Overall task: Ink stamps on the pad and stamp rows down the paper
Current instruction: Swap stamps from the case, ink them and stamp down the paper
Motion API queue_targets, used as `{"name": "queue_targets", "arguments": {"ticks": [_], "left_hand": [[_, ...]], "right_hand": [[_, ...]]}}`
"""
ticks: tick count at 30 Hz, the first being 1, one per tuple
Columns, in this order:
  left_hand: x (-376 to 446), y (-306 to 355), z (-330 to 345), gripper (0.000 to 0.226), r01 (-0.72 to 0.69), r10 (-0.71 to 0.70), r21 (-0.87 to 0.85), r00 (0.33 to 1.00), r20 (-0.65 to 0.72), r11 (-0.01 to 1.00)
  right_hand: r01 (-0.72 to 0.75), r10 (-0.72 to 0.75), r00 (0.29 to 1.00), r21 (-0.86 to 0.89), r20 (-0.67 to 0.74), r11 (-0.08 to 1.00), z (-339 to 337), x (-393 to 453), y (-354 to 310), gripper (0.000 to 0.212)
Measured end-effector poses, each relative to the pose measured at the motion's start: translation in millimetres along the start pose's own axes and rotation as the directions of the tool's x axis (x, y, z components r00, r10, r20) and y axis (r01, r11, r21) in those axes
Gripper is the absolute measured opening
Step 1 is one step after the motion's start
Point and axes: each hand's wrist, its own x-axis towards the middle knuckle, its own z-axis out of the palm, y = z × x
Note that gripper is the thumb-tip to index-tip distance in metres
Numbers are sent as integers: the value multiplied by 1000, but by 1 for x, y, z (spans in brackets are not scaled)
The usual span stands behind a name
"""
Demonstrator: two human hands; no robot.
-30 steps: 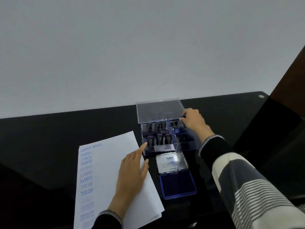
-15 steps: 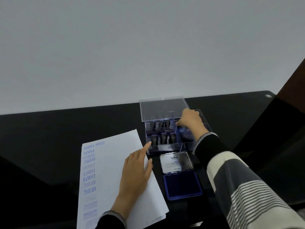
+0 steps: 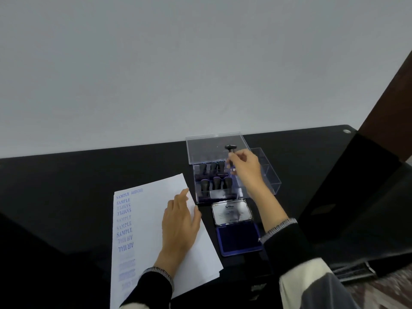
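Presently, a black stamp is pinched upright between the fingertips of the right hand, its long axis near vertical and its knobbed handle uppermost, above the clear plastic case. Six further dark stamps are seated in two rows in the left compartments of the case, whose transparent lid stands raised behind them. The ink pad, an open tin with a matte, deep blue felt surface and a glossy printed lid folded back, lies toward the wearer from the held stamp, nearer the right hand. The white paper is pressed flat under the left hand, fingers slightly spread; blue impressions run down its left margin. A descent toward the pad is judged the next requirement.
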Motion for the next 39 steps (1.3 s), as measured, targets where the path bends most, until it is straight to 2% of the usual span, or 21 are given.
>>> {"name": "queue_targets", "arguments": {"ticks": [3,6,9,11,14,17,19,22,28,35,39], "left_hand": [[1,5,-4,10,51,-55,155,998,20,987],[1,8,-6,13,-20,-16,323,994,109,946],[0,10,-7,25,-54,-12,399,987,161,915],[-7,10,-10,25,-99,30,323,977,211,941],[-26,7,-15,27,-207,188,27,932,310,978],[-41,5,-18,56,-210,232,-98,888,396,973],[-46,3,-19,76,-214,231,-88,861,452,973],[-49,-1,-18,87,-265,238,-18,832,501,964],[-51,-3,-14,88,-304,256,29,846,468,952],[-52,-3,-13,88,-302,265,10,853,449,953],[-52,-3,-13,87,-300,265,6,851,452,954]], "right_hand": [[-45,42,998,83,42,996,-19,-36,15,3],[-65,66,995,-11,76,998,-41,-65,36,9],[-65,105,985,-268,136,961,-59,-83,49,19],[-57,147,972,-423,184,904,-64,-91,53,22],[-11,141,967,-520,210,854,-64,-97,55,23],[43,117,967,-597,227,801,-59,-99,52,20],[80,126,958,-661,258,746,-53,-101,50,19],[109,130,950,-691,284,714,-46,-105,49,19],[172,114,946,-767,304,618,-32,-114,50,15],[263,57,945,-852,322,454,-20,-121,48,3],[309,30,941,-892,337,329,-11,-127,51,21]]}}
